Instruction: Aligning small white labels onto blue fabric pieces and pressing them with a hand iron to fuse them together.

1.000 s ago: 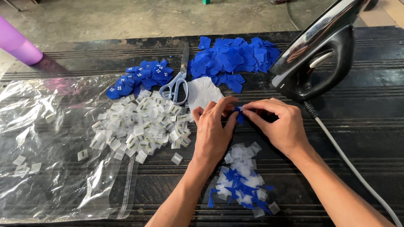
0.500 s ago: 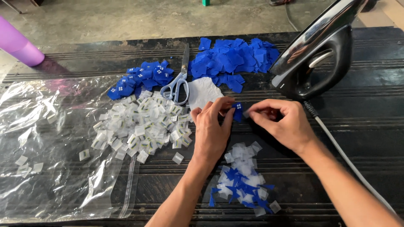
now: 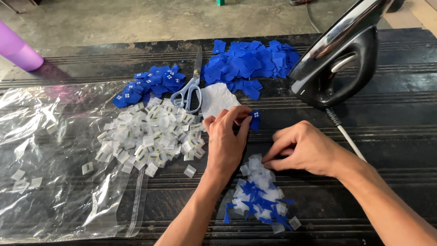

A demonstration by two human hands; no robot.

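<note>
I see my left hand (image 3: 226,139) pinching a small blue fabric square (image 3: 255,120) between thumb and fingertips, the grip closed on it just above the dark ribbed bench (image 3: 400,136). The square is held up on edge near the white paper scrap (image 3: 217,99), its face with white marks turned toward the camera; I judge it is lifted that way so the printed side can be checked. Its long axis runs roughly up and down in the view, tilted slightly.

My right hand (image 3: 306,148) rests knuckles-up over the scrap pile (image 3: 261,196) of white backings and blue trimmings, fingertips curled down into the top of the heap. I cannot tell whether that grip holds a piece or only touches the pile.

The stock is sorted by kind: plain blue squares (image 3: 250,64) at the far side, marked blue squares (image 3: 150,84) to their left, white folded tags (image 3: 150,136) on the clear plastic bag (image 3: 45,182). Scissors (image 3: 190,89) lie between the two blue heaps, blades pointing away from me. The iron (image 3: 341,59) stands on its heel to the right, well apart from both hands, probably parked upright to keep its soleplate off the bench.
</note>
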